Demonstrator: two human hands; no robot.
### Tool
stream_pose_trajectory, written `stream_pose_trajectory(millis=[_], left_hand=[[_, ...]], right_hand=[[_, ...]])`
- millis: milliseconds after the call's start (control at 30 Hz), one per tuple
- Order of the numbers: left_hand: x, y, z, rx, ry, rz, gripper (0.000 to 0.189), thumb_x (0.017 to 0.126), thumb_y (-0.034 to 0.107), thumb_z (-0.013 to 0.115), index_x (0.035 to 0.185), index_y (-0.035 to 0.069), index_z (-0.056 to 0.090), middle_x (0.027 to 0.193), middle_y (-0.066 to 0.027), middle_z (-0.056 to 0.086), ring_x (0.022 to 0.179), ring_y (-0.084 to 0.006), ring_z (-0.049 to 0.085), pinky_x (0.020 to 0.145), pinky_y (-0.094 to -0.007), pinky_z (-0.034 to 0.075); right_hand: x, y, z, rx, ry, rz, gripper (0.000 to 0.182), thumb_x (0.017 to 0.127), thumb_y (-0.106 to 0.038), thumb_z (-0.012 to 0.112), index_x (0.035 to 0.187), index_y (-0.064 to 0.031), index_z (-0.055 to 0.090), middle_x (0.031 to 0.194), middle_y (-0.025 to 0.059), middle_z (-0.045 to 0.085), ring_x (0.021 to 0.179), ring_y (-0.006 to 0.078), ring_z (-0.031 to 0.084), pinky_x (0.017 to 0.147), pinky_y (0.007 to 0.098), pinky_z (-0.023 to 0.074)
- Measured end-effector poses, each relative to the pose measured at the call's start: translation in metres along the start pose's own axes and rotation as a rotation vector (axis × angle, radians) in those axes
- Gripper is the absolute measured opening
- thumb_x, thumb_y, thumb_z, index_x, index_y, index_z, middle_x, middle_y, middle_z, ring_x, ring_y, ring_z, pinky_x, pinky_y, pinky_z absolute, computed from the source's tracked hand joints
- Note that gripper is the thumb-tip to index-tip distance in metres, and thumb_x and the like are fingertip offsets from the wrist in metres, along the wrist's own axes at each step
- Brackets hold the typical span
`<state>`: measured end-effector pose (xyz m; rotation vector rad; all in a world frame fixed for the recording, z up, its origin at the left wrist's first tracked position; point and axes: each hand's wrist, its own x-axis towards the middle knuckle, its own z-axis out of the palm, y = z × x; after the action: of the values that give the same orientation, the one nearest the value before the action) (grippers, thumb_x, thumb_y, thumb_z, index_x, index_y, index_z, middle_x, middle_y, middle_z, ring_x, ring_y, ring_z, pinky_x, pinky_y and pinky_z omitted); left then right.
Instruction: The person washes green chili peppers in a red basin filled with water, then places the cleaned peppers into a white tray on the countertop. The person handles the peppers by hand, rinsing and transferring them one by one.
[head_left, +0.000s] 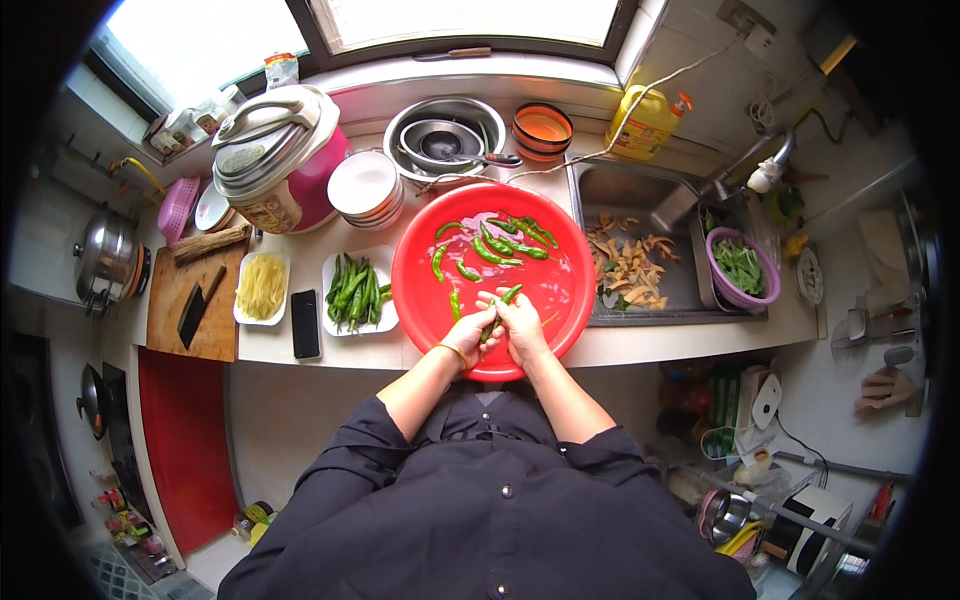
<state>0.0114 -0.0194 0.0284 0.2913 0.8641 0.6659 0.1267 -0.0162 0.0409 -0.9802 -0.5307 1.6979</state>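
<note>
Over the near side of a red plastic basin (403, 300), my left hand (466, 337) and my right hand (525, 328) meet around a green chili pepper (512, 293). One end of the pepper sticks out above the fingers. Part of it is hidden by them, and whether a second pepper is in the grip is hard to see. Several more green peppers (495, 253) float in the water toward the basin's far side. Left of the basin, a white tray (384, 264) holds a pile of green peppers (354, 292).
A black phone (306, 324), a tray of pale shreds (262, 288) and a cleaver (193, 315) on a wooden board (166, 300) lie leftward. Behind are stacked bowls (364, 184) and a pressure cooker (300, 187). Peelings (630, 262) lie in the steel sink (637, 180) at right.
</note>
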Motion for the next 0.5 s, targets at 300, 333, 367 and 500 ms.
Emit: stream_pose_trajectory(millis=[300, 333, 367, 500], left_hand=[[0.003, -0.001, 0.004, 0.021, -0.008, -0.133, 0.028, 0.094, 0.036, 0.040, 0.089, 0.010, 0.049, 0.066, -0.0022, 0.051, 0.046, -0.0072, 0.042, 0.036, -0.0164, 0.030], [0.002, 0.000, 0.005, 0.014, -0.010, -0.130, 0.028, 0.094, 0.036, 0.039, 0.089, 0.010, 0.049, 0.066, -0.0020, 0.051, 0.046, -0.0074, 0.042, 0.036, -0.0165, 0.030], [0.002, 0.000, 0.005, 0.007, -0.011, -0.127, 0.027, 0.094, 0.035, 0.039, 0.089, 0.011, 0.049, 0.066, -0.0017, 0.051, 0.046, -0.0076, 0.043, 0.036, -0.0167, 0.031], [0.010, -0.003, -0.001, 0.049, 0.078, -0.105, 0.019, 0.093, 0.028, 0.042, 0.091, 0.011, 0.050, 0.067, -0.0015, 0.052, 0.048, -0.0090, 0.047, 0.040, -0.0179, 0.035]], right_hand=[[0.013, 0.010, -0.011, -0.191, 0.268, 0.025, 0.027, 0.094, -0.026, 0.042, 0.088, 0.0007, 0.045, 0.080, 0.0201, 0.061, 0.070, 0.0270, 0.064, 0.058, 0.0318, 0.0529], [0.014, 0.011, -0.013, -0.194, 0.280, 0.021, 0.029, 0.094, -0.026, 0.042, 0.087, 0.0010, 0.046, 0.077, 0.0189, 0.061, 0.068, 0.0262, 0.063, 0.057, 0.0318, 0.0528], [0.015, 0.012, -0.014, -0.197, 0.291, 0.017, 0.030, 0.094, -0.027, 0.041, 0.087, 0.0013, 0.047, 0.074, 0.0177, 0.061, 0.066, 0.0253, 0.063, 0.057, 0.0317, 0.0527], [0.018, 0.022, -0.016, -0.285, 0.266, -0.027, 0.020, 0.092, -0.018, 0.044, 0.095, 0.0008, 0.048, 0.082, 0.0163, 0.062, 0.068, 0.0218, 0.062, 0.056, 0.0298, 0.0519]])
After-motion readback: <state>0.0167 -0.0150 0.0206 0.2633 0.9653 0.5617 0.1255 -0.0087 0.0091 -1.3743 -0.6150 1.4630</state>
